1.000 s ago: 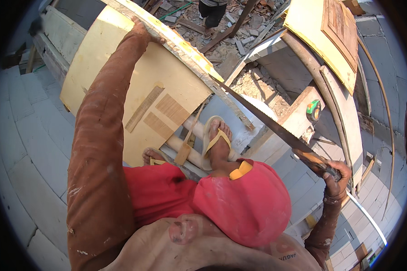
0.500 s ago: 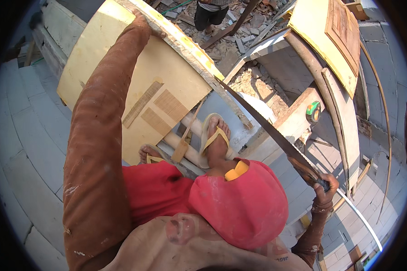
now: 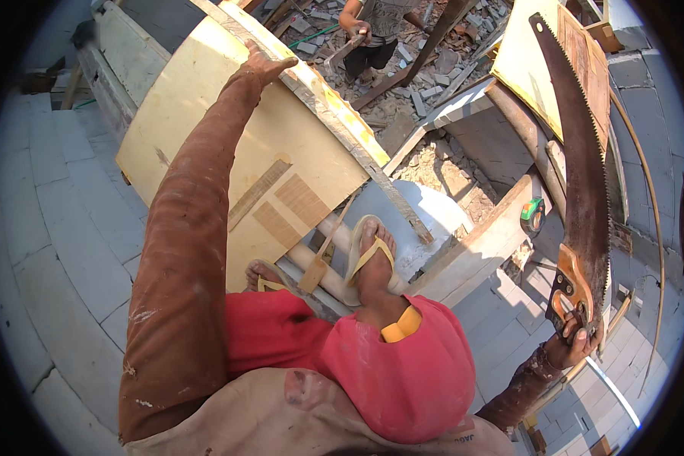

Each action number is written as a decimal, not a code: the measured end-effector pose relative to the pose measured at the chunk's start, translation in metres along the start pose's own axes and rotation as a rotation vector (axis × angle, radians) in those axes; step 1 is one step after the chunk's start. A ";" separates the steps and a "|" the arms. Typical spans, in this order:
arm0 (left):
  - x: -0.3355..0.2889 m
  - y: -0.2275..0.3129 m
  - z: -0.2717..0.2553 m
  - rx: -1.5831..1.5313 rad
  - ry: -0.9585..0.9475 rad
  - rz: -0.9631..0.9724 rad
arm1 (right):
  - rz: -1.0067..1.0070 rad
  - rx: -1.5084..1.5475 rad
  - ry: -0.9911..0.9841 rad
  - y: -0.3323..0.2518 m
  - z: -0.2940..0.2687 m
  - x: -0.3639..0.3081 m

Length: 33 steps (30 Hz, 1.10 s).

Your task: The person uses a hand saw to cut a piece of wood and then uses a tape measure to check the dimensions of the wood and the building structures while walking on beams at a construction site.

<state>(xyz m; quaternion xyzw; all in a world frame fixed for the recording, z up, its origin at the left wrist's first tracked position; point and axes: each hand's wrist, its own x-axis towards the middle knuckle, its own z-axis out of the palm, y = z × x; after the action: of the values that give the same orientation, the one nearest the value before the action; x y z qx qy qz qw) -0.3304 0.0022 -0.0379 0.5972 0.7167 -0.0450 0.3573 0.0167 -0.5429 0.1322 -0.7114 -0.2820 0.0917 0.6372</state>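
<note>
My right hand [image 3: 577, 346] is closed around the wooden handle of a handsaw [image 3: 585, 163]. The saw stands nearly upright at the right, its toothed edge facing right and its blade apart from the wood. My left arm reaches far forward. With thumb and fingers apart, my left hand [image 3: 264, 68] rests at the upper edge of a pale yellow plywood panel [image 3: 175, 125], against a long wooden strip [image 3: 400, 199]. That strip runs along the panel and juts past its corner. My sandalled foot [image 3: 372, 254] is beside the panel, on rounded poles.
A green and black tape measure [image 3: 533, 216] sits on a light beam at the right. Beyond it leans another yellow panel [image 3: 523, 53]. Another person [image 3: 372, 34] stands in the rubble ahead, holding a tool. Grey block walls [image 3: 61, 220] flank me.
The saw has come off the strip's end and swung upright to the right in my right hand. My left hand's fingers have spread. More of the other person shows.
</note>
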 end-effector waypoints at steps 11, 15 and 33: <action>0.028 -0.041 0.024 -0.052 0.268 -0.003 | -0.669 -1.391 -0.086 0.113 0.169 0.122; 0.006 -0.046 0.029 -0.081 0.338 0.022 | -0.612 -1.532 -0.102 0.135 0.183 0.130; 0.023 -0.068 0.039 -0.200 0.224 0.102 | 1.149 0.501 -0.598 0.116 0.490 0.059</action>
<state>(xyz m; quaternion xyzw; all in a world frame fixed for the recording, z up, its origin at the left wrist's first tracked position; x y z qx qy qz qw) -0.3737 -0.0175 -0.1045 0.5955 0.7217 0.1118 0.3348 -0.1418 -0.0965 -0.0497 -0.5237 0.0054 0.6689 0.5276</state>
